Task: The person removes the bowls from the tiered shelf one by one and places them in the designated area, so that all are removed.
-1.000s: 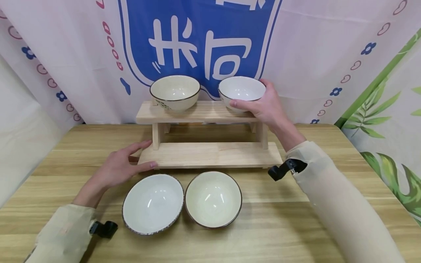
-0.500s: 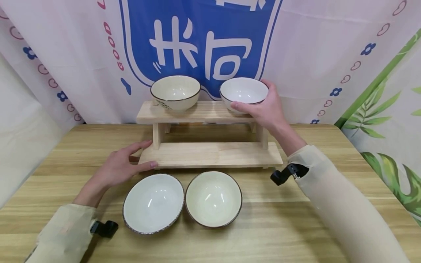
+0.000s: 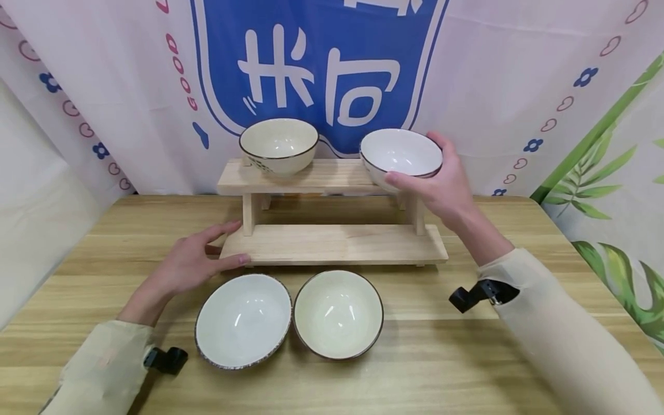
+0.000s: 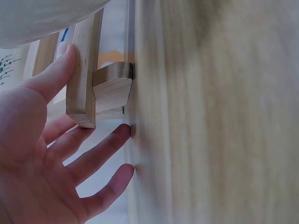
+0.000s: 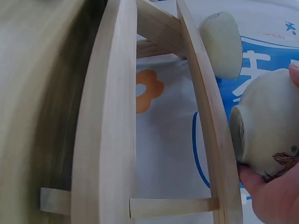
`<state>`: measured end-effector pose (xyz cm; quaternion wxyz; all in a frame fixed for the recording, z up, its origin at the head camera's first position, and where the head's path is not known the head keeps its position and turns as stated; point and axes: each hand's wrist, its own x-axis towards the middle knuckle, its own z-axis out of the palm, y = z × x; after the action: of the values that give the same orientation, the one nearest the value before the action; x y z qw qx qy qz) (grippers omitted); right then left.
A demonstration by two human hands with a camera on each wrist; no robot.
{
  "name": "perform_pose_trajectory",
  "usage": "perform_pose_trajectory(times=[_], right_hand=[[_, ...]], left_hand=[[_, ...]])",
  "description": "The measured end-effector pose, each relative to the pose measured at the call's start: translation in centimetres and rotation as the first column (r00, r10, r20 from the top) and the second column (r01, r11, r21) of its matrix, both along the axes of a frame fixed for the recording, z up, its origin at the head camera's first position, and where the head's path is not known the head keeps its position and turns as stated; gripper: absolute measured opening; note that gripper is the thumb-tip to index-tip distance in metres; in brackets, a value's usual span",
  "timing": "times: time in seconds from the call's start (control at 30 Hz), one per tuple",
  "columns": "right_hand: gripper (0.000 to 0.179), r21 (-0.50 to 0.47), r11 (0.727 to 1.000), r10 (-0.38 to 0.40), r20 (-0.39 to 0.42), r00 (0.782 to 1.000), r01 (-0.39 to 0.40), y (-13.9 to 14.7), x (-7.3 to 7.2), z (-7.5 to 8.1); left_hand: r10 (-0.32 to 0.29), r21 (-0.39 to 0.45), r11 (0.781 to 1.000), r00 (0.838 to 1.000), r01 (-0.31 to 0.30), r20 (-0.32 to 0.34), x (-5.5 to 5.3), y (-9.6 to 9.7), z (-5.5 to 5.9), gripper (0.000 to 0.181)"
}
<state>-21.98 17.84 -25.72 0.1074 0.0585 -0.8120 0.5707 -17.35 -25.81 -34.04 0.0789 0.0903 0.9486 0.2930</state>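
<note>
Around the right hand [image 3: 448,187], a green-sprigged cream bowl [image 3: 279,144] stands to its left on the upper shelf [image 3: 337,177] of a two-step stand [image 3: 417,216], and a printed cloth [image 3: 493,75] hangs close behind. The right hand pinches the rim and side of a white bowl [image 3: 401,152], thumb in front, fingers at the far side; the bowl tilts at the upper shelf's right end, and whether its foot touches the wood I cannot tell.

The left hand [image 3: 192,265] is spread at the left end of the lower shelf [image 3: 337,245], thumb at the front corner, index finger at the back. Close in front of it, a speckle-rimmed bowl [image 3: 244,321] crowds the near side; right of that sits a plain cream bowl [image 3: 338,315], rims nearly meeting, both on the surface [image 3: 425,357].

The stand is pale, smooth wood with straight planks; the surface under the hands has streaky wood grain. The bowls are glossy, rounded and dark-rimmed. Counted: four bowls, two on the surface, two at the upper shelf; two shelves.
</note>
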Motion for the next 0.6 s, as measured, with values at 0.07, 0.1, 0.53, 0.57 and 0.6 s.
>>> perform_pose_trajectory(times=[0.07, 0.1, 0.53, 0.57, 0.6], right_hand=[[0.115, -0.008, 1.000, 0.015, 0.006, 1.000, -0.015, 0.4, 0.5, 0.0], [0.115, -0.010, 1.000, 0.022, 0.009, 1.000, -0.022, 0.5, 0.8, 0.0], [0.102, 0.009, 0.986, 0.166, -0.011, 0.986, -0.166, 2.9, 5.0, -1.1], [0.102, 0.009, 0.984, 0.177, -0.013, 0.984, -0.177, 3.1, 5.4, -1.2], [0.102, 0.008, 0.981, 0.192, -0.013, 0.981, -0.192, 3.3, 5.7, -1.4]], left_hand=[[0.000, 0.002, 1.000, 1.000, 0.000, -0.002, 0.0, 0.0, 0.1, 0.094], [0.000, 0.002, 1.000, 1.000, 0.000, -0.003, 0.0, 0.0, 0.1, 0.094], [0.002, 0.009, 1.000, 1.000, -0.002, -0.009, 0.0, 0.1, -0.1, 0.094], [0.004, 0.008, 1.000, 1.000, -0.004, -0.007, 0.0, 0.1, -0.1, 0.095], [0.006, 0.006, 1.000, 1.000, -0.006, -0.005, 0.1, 0.2, -0.1, 0.095]])
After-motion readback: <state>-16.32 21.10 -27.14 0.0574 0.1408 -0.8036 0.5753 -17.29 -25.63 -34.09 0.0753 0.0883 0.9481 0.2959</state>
